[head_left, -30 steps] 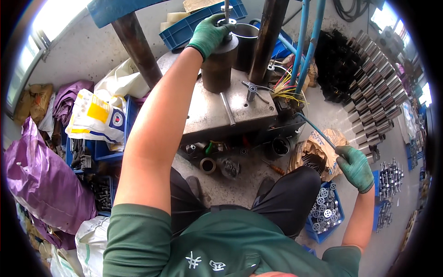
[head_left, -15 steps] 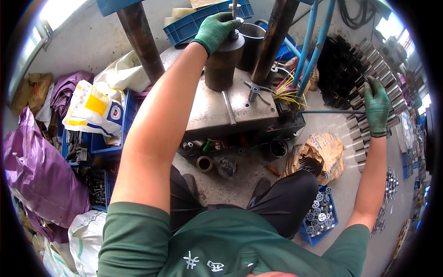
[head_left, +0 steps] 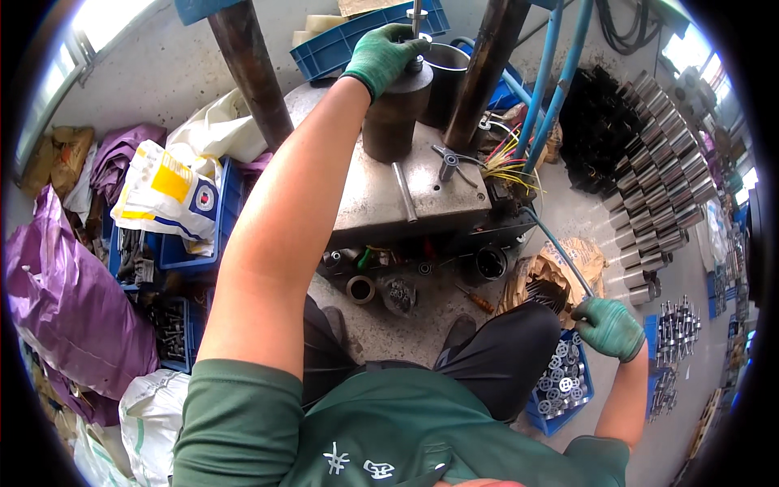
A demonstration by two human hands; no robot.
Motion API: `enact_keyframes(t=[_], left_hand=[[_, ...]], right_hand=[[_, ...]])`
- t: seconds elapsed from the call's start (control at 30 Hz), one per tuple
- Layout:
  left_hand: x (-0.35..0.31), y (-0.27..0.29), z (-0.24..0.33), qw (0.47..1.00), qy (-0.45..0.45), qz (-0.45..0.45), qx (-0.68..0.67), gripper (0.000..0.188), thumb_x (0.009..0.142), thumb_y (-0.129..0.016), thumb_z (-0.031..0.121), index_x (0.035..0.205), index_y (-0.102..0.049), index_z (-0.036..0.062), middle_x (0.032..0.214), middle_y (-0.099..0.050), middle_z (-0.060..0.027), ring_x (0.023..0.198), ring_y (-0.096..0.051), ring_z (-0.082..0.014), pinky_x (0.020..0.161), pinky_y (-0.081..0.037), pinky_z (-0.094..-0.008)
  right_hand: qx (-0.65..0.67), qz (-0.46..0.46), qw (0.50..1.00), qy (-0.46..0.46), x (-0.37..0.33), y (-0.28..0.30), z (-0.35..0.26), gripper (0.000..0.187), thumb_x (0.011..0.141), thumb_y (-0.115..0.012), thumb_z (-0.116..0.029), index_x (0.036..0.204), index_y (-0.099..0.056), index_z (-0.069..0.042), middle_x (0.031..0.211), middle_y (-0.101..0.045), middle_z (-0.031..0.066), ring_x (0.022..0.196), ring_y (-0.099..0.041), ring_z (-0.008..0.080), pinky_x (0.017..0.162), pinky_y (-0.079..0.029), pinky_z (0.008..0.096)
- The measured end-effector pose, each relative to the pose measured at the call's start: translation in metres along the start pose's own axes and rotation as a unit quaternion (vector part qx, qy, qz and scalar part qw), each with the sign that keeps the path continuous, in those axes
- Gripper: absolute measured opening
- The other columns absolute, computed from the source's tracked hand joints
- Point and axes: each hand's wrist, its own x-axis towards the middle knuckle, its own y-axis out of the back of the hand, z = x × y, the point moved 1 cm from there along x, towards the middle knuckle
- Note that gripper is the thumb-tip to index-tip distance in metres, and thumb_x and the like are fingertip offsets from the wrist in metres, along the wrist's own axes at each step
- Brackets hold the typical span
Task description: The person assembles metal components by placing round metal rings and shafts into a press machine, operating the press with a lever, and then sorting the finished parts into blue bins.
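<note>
My left hand [head_left: 381, 58], in a green glove, is closed around a slim metal shaft [head_left: 417, 23] standing on top of a dark steel cylinder [head_left: 389, 122]. Its fingertips partly hide the shaft's lower part. The cylinder stands upright on a worn steel press table [head_left: 369, 191]. Out to the lower right, my right hand [head_left: 610, 327], gloved the same way, grips the end of a long bluish lever [head_left: 561, 248]. That lever slopes down toward me from the machine's right side. On the table lie a loose metal rod [head_left: 404, 192] and a small T-shaped clamp handle [head_left: 447, 165].
Dark steel columns [head_left: 251, 73] flank the cylinder. Blue hoses [head_left: 548, 89] and loose wires [head_left: 511, 162] are at right. Stacked shiny tubes [head_left: 661, 170] stand farther right. Near my right knee are a torn paper sack [head_left: 580, 264] and a blue bin of round parts [head_left: 560, 381].
My right hand has swung the lever down and toward me, from beside the stacked tubes to above the bin of round parts. My left hand has stayed at the shaft.
</note>
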Motion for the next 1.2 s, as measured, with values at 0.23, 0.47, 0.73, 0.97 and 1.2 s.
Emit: enact_keyframes(t=[0.23,0.47,0.73,0.97,1.2], left_hand=[[-0.001,0.000,0.003,1.000,0.020,0.002,0.004,0.050,0.092,-0.086,0.036,0.130,-0.074,0.0071,0.117,-0.078,-0.0075,0.109,-0.071,-0.0190,0.105,-0.054,-0.0341],[0.000,0.001,0.002,1.000,0.016,-0.003,0.000,0.050,0.092,-0.086,0.037,0.129,-0.075,0.0068,0.116,-0.079,-0.0072,0.107,-0.071,-0.0184,0.104,-0.054,-0.0337],[0.006,-0.002,-0.008,0.998,-0.029,0.014,0.052,0.045,0.094,-0.085,0.034,0.126,-0.076,0.0045,0.106,-0.079,-0.0077,0.089,-0.074,-0.0136,0.090,-0.060,-0.0293],[0.006,-0.001,-0.008,0.998,-0.005,0.003,0.059,0.046,0.091,-0.086,0.039,0.123,-0.078,0.0073,0.108,-0.079,-0.0054,0.098,-0.071,-0.0142,0.096,-0.056,-0.0306],[0.010,0.001,-0.013,0.998,-0.026,0.006,0.058,0.043,0.094,-0.083,0.038,0.124,-0.077,0.0075,0.104,-0.080,-0.0085,0.089,-0.074,-0.0149,0.090,-0.059,-0.0308]], right_hand=[[0.070,0.076,0.994,-0.036,-0.001,0.004,-0.002,0.028,0.089,-0.067,-0.016,0.110,-0.076,-0.002,0.106,-0.075,0.0214,0.099,-0.073,0.0404,0.089,-0.058,0.0462],[0.006,-0.016,0.999,-0.038,0.001,0.003,-0.003,0.028,0.089,-0.067,-0.018,0.110,-0.077,-0.002,0.108,-0.075,0.0212,0.099,-0.073,0.0404,0.088,-0.058,0.0478],[0.003,-0.027,0.999,-0.033,-0.001,0.001,-0.002,0.028,0.091,-0.064,-0.016,0.112,-0.076,-0.001,0.109,-0.075,0.0214,0.099,-0.073,0.0399,0.089,-0.059,0.0455],[0.062,0.004,0.998,-0.029,-0.001,0.005,-0.001,0.027,0.092,-0.064,-0.014,0.112,-0.077,-0.001,0.109,-0.075,0.0223,0.100,-0.073,0.0400,0.090,-0.059,0.0448],[0.068,0.034,0.997,-0.027,0.000,0.002,0.001,0.025,0.091,-0.065,-0.012,0.111,-0.077,-0.002,0.107,-0.075,0.0218,0.099,-0.073,0.0403,0.089,-0.059,0.0448]])
